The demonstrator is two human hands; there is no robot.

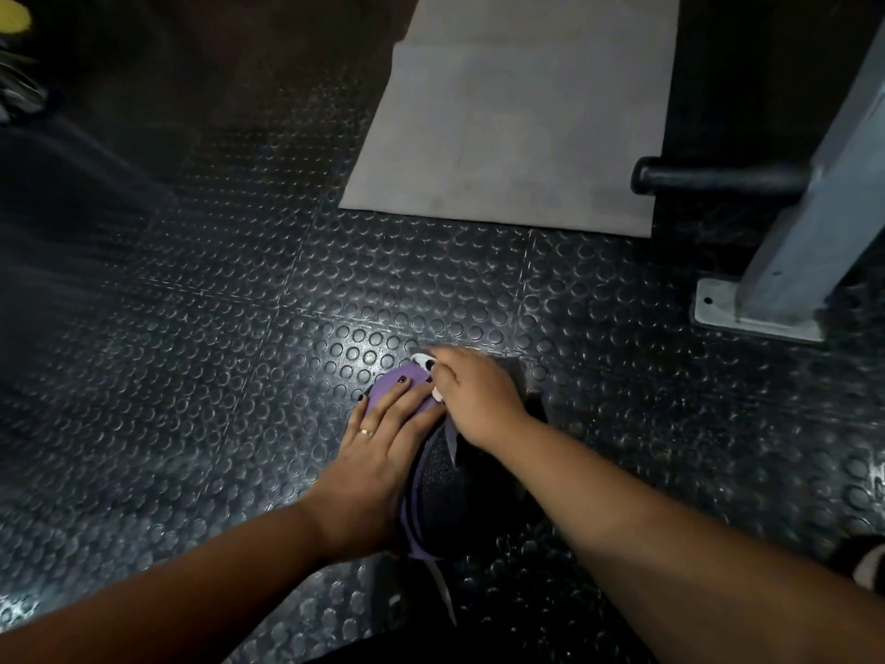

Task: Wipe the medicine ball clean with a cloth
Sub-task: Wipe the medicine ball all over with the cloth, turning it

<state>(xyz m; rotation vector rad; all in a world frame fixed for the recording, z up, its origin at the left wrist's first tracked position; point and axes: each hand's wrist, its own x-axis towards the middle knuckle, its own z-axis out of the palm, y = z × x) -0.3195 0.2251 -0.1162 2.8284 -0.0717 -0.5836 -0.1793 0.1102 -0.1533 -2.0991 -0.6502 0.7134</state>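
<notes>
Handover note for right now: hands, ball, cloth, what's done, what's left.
Left hand: flat on the ball's purple panel, fingers straight, steadying it.
Right hand: grips the white cloth against the ball's far top.
Ball: on the studded floor, between both hands.
Done: cloth is on the ball; how much has been wiped cannot be told.
Left: probably the near black side and the part under the left hand; turn the ball to reach them.
</notes>
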